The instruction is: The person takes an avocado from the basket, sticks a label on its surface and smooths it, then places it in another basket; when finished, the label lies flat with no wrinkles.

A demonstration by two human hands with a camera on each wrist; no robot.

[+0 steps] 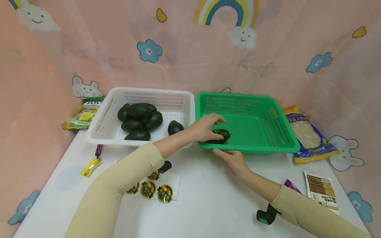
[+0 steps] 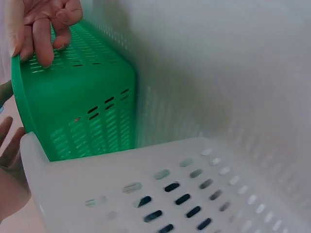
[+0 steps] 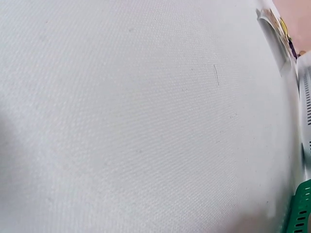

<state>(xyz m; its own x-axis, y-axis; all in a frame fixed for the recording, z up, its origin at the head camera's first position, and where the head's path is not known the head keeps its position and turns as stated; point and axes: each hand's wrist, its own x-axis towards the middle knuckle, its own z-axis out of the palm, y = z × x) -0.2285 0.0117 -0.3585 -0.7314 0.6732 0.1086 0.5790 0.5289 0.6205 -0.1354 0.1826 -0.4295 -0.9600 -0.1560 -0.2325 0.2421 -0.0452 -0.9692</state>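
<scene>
My left hand reaches over the near left corner of the green basket. Its fingers are spread above a dark avocado with a printed sticker, and the thumb lies at the fruit's near side. At the basket's front rim is my right hand, thumb along the lip. The left wrist view shows that hand with loosely bent fingers by the outer wall. To the left stands a white basket with several avocados piled inside and one avocado lying apart.
A sheet of round stickers lies near the left forearm. A black roll-like object lies by the right sleeve. Bagged goods flank the baskets: a green-yellow bag and a blue-yellow bag. A brown-white packet lies at right.
</scene>
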